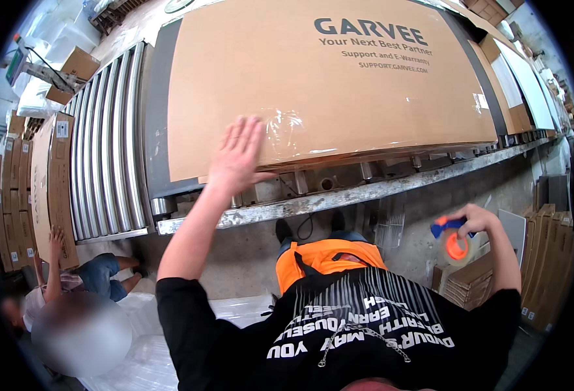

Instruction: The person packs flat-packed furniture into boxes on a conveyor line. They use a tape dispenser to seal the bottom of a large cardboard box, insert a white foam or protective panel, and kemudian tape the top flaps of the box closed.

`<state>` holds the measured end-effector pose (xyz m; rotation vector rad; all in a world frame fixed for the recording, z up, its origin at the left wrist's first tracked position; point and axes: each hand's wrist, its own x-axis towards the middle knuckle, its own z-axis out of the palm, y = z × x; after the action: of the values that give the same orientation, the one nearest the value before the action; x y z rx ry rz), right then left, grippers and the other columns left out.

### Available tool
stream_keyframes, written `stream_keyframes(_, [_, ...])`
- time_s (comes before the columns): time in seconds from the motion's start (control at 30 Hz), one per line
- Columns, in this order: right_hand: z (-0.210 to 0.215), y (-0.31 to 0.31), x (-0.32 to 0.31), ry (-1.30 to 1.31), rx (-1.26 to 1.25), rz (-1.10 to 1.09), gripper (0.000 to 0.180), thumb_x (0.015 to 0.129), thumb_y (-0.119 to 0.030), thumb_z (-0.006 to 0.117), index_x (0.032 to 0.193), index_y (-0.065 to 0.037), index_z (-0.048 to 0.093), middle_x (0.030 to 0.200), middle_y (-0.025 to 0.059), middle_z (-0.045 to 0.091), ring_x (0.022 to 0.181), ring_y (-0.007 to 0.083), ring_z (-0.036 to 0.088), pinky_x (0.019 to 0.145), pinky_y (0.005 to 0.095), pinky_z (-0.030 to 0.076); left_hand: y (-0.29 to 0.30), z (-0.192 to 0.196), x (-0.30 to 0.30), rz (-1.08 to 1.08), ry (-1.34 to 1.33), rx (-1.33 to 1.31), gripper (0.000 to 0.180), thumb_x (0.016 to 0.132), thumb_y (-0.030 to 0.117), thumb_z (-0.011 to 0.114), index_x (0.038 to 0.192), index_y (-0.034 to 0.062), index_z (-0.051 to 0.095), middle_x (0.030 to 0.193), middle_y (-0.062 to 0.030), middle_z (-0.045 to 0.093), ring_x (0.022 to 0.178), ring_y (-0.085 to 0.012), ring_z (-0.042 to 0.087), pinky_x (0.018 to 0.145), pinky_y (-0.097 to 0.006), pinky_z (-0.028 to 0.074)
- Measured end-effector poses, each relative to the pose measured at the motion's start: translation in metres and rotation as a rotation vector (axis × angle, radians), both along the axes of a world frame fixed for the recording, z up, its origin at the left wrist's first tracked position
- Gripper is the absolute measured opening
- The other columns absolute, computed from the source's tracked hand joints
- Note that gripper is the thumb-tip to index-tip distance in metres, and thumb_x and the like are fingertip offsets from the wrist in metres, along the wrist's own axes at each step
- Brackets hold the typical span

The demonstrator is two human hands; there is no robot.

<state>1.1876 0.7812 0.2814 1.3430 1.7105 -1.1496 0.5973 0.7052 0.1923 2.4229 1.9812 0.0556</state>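
Fingers (252, 133) of the left hand (235, 159) are stretched out straight and lie close together, with the thumb spread to the side, above the near left part of a large brown carton (339, 91); the palm seems to rest on it, though from overhead contact is hard to judge. The carton lies flat on the conveyor, just beyond the metal rail (365, 191), with shiny clear tape (284, 124) on its top near the left hand. Off to the right, well apart from the carton, the right hand (477, 220) grips a blue and orange tape dispenser (457, 246), fingers curled around it, over the floor side of the rail. Bare steel rollers (110, 143) run left of the carton. Farther left, a co-worker's hand (56, 240) touches an upright carton (59, 189).
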Motion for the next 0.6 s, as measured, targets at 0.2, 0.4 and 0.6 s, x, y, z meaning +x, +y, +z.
stream_keyframes(0.2, [0.019, 0.028, -0.169, 1.066, 0.422, -0.675, 0.083, 0.064, -0.004, 0.064, 0.142, 0.008, 0.039, 0.139, 0.0168, 0.050, 0.124, 0.0238, 0.053, 0.107, 0.0357, 0.040, -0.041, 0.006, -0.078, 0.193, -0.004, -0.042, 0.124, 0.060, 0.067, 0.076, 0.151, 0.0012, 0.024, 0.157, -0.0142, 0.027, 0.148, -0.0317, 0.017, 0.121, -0.042, 0.016])
stream_keyframes(0.4, [-0.033, 0.091, -0.303, 1.434, 0.349, -0.826, 0.058, 0.080, -0.016, 0.069, 0.134, -0.002, 0.052, 0.119, 0.0129, 0.062, 0.108, 0.0217, 0.060, 0.092, 0.0369, 0.050, 0.013, -0.004, -0.160, 0.721, -0.844, 0.142, 0.088, 0.081, 0.040, 0.076, 0.147, 0.0007, 0.034, 0.148, -0.0211, 0.041, 0.131, -0.0299, 0.047, 0.107, -0.039, 0.040])
stream_keyframes(0.6, [-0.074, 0.064, -0.260, 0.322, 1.429, -0.822, 0.088, 0.075, -0.050, 0.074, 0.142, -0.003, 0.042, 0.140, 0.0305, 0.040, 0.128, 0.0463, 0.037, 0.109, 0.0527, 0.027, 0.033, -0.047, -0.212, 0.999, -0.850, 0.102, 0.073, 0.093, 0.061, 0.050, 0.104, -0.0091, 0.066, 0.096, -0.0209, 0.069, 0.096, -0.0297, 0.065, 0.085, -0.040, 0.048])
